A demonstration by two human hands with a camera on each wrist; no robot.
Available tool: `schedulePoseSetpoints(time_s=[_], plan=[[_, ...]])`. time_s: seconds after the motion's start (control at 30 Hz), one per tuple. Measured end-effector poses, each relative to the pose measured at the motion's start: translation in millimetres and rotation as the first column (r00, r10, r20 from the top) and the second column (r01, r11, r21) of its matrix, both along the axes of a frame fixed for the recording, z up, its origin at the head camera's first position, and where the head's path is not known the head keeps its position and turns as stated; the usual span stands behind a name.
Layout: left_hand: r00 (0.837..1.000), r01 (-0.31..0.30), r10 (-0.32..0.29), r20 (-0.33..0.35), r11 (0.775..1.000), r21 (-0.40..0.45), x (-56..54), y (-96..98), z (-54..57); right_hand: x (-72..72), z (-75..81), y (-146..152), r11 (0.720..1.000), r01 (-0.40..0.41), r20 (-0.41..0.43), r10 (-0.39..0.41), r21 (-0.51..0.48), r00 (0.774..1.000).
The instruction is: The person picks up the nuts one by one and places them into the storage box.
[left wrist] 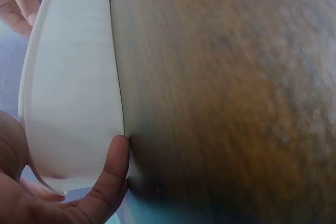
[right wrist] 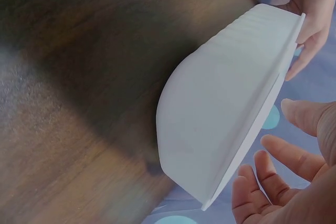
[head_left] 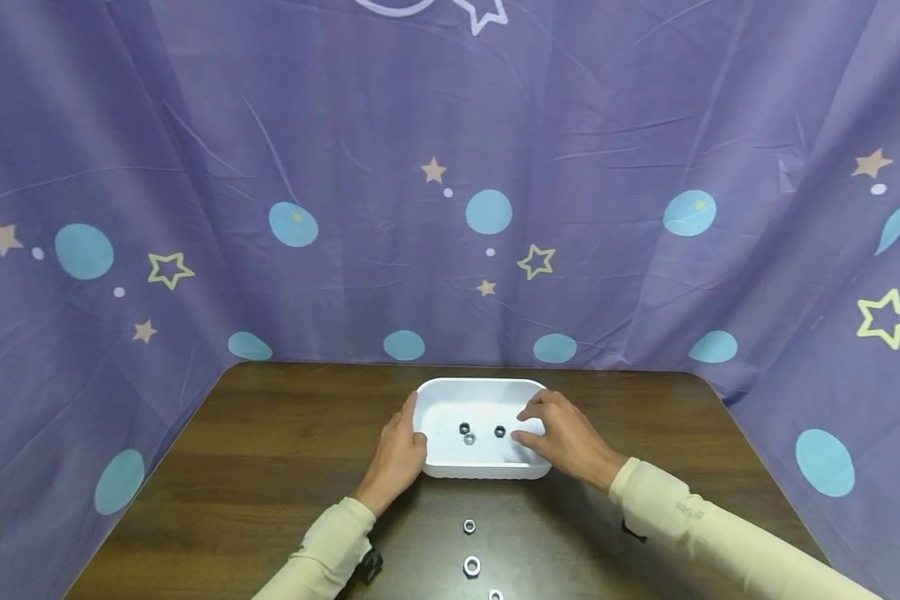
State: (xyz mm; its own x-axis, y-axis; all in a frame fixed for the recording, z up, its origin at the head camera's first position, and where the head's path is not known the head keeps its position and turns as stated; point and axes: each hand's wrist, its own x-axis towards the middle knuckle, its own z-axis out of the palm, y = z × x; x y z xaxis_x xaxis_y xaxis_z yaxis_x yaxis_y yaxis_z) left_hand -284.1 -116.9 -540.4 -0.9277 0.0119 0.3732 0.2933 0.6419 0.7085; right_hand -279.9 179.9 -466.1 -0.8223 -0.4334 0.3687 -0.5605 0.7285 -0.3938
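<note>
A white plastic tray point(head_left: 487, 472) sits on the table with two dark hex nuts point(head_left: 500, 432) and a silver nut point(head_left: 469, 439) on its floor. My left hand point(head_left: 396, 454) grips the tray's left end, thumb at the rim and fingers along the outer wall; in the left wrist view a fingertip point(left wrist: 118, 148) reaches the wall's lower edge. Over the right end of the tray is my right hand point(head_left: 572, 437), its thumb and fingers spread apart. Nothing shows between them in the right wrist view, where the fingers point(right wrist: 273, 182) are clear of the tray wall point(right wrist: 215, 103).
In front of the tray, a small nut point(head_left: 469, 527), a larger silver nut point(head_left: 472, 567) and a third nut point(head_left: 496, 595), cut by the frame edge, lie on the brown wooden table point(head_left: 285, 467). A purple patterned curtain point(head_left: 390, 275) hangs behind and beside the table.
</note>
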Motion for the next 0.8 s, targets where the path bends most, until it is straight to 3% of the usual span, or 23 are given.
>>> schedulePoseSetpoints(time_s=[0.17, 0.27, 0.43, 0.77, 0.8], plan=[[1.000, -0.006, 0.006, -0.006, 1.000, -0.007, -7.9, -2.5, -12.3, 4.8, 0.1, 3.4, 0.999, 0.031, -0.016, -0.032, -0.045, 0.999], [1.000, -0.018, 0.018, -0.016, 0.999, -0.037, -15.7, -4.4, -25.6, 8.0, -0.4, 5.6, 0.996, 0.059, -0.010, -0.059, -0.067, 0.998], [0.999, -0.028, 0.027, -0.018, 0.999, -0.044, -20.7, -5.0, -33.1, 12.1, -3.4, 9.3, 0.993, 0.096, 0.008, -0.096, -0.074, 0.995], [1.000, -0.015, 0.015, 0.004, 1.000, -0.023, -17.9, -5.8, -29.4, 14.3, -6.3, 15.9, 0.976, 0.157, 0.014, -0.157, -0.154, 0.988], [1.000, -0.008, 0.008, 0.019, 1.000, -0.022, -13.8, -4.9, -22.3, 14.7, -6.5, 16.7, 0.973, 0.164, 0.016, -0.164, -0.162, 0.986]])
